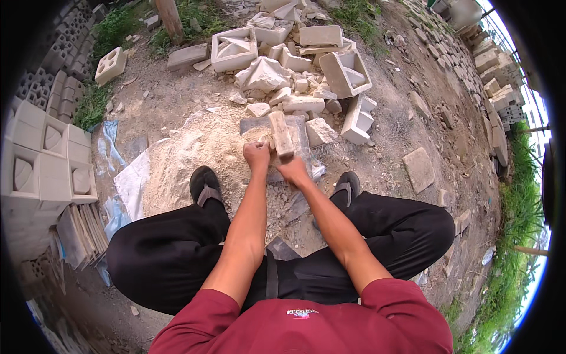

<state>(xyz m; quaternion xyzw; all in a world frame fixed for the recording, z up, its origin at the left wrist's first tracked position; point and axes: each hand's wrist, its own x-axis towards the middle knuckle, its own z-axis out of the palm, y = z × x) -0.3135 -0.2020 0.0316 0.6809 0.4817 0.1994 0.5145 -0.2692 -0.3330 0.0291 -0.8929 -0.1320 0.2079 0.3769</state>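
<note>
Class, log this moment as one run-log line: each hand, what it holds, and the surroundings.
left hand: fist on slab | right hand: grips pale block | under: grey slab | nearby: rubble pile, sand heap

Soft, even daylight here, pretty overcast looking, so shadows are faint, just a weak patch under the rubble pile (295,71). Sky far right of the pile is blown out white. Fisheye bends everything toward the black rim, and the stacked blocks (47,159) left of the pile curve hard. Centre's sharp.

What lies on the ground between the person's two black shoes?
In the head view, the dark flat slab reaches in between the left shoe and right shoe, with pale powder and both hands above it.
</note>
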